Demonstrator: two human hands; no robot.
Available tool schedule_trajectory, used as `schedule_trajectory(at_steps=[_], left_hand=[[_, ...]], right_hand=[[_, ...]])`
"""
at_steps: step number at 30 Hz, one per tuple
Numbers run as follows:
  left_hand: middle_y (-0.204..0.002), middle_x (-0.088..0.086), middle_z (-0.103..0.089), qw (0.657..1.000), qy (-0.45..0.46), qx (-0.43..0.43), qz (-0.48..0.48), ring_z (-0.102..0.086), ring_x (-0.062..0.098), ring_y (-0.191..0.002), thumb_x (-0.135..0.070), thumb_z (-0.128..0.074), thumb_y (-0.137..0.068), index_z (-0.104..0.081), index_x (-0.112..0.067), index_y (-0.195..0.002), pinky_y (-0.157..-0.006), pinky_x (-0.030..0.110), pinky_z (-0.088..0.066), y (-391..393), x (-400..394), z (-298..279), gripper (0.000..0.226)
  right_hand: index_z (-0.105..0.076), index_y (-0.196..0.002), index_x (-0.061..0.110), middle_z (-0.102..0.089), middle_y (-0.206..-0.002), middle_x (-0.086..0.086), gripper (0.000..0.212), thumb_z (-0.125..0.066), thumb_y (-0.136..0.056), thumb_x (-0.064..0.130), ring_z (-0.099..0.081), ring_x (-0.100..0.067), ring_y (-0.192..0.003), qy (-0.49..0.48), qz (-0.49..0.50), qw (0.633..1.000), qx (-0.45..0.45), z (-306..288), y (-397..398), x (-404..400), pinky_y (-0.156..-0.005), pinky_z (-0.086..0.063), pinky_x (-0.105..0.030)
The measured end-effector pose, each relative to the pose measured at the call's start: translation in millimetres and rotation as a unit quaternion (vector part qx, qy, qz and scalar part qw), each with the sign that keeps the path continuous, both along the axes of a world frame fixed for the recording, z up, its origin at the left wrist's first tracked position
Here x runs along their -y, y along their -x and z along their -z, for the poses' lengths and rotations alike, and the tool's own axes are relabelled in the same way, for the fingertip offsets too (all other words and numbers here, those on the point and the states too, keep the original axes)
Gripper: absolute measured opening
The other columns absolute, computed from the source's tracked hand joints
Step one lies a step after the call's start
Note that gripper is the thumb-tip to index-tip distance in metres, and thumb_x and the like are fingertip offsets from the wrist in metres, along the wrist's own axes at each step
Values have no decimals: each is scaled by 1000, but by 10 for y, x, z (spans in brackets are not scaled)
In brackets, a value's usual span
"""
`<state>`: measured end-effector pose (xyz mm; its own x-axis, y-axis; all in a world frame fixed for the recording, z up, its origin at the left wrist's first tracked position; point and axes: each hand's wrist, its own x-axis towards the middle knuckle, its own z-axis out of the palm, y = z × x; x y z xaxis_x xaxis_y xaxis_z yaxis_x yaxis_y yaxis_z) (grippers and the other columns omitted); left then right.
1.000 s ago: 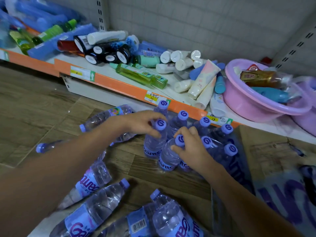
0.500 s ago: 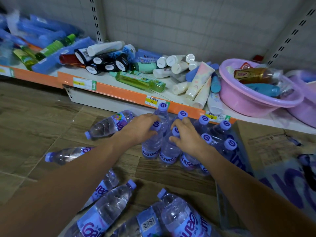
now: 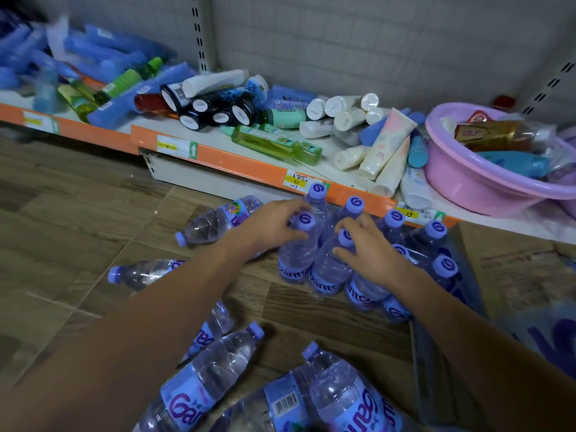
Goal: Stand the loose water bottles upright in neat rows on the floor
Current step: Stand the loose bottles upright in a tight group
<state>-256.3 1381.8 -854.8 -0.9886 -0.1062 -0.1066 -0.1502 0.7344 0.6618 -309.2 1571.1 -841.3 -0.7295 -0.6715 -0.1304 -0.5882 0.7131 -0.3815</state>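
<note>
Both hands barely shifted, left hand (image 3: 274,226) and right hand (image 3: 371,247) fingers grasping upright bottles (image 3: 299,254)

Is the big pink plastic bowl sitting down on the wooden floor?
No, the pink plastic bowl sits up on the white shelf with the orange front edge, above the wooden floor.

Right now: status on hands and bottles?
Left hand and right hand each grip an upright bottle. Loose bottles lie on floor. Nothing blocking.
</note>
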Motion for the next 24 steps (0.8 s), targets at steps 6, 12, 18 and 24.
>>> schedule_trajectory(at_steps=[6, 12, 18, 24], left_hand=[[-106, 14, -68, 985, -34, 76, -149, -63, 28, -101, -12, -67, -80, -61, -10, -110, -91, 34, -45, -305, 573, 427, 31], [-133, 24, -50, 977, 73, 141, -140, -46, 36, -126, -14, -68, -80, -40, -3, -136, -104, 36, -35, -642, 695, 842, 63], [-142, 20, -42, 967, 87, 199, -134, -41, 37, -131, -36, -63, -79, -24, -8, -142, -109, 43, -34, -512, 656, 1112, 80], [-143, 19, -40, 952, 115, 232, -163, -41, 34, -131, -37, -48, -92, -29, -4, -138, -109, 42, -31, -429, 544, 1137, 59]], right_hand=[[-32, -139, 16, -30, -138, -16, 63, -61, -85, 30, -28, -34, -126, -22, -12, 992, -120, 75, -158, -108, -103, -33, -44], [-61, -94, 16, -59, -97, -3, 19, -51, -80, 25, -41, -12, -94, 61, -108, 986, -113, 370, -512, -471, -80, -49, -33], [-55, -66, 28, -58, -72, 11, 31, -57, -77, 57, -58, -10, -75, -73, -11, 964, 256, 739, -900, -406, -73, -47, -29], [-63, -95, 17, -65, -100, -3, 25, -64, -76, 34, -61, -20, -95, -142, 21, 940, 311, 997, -687, -286, -85, -50, -32]])
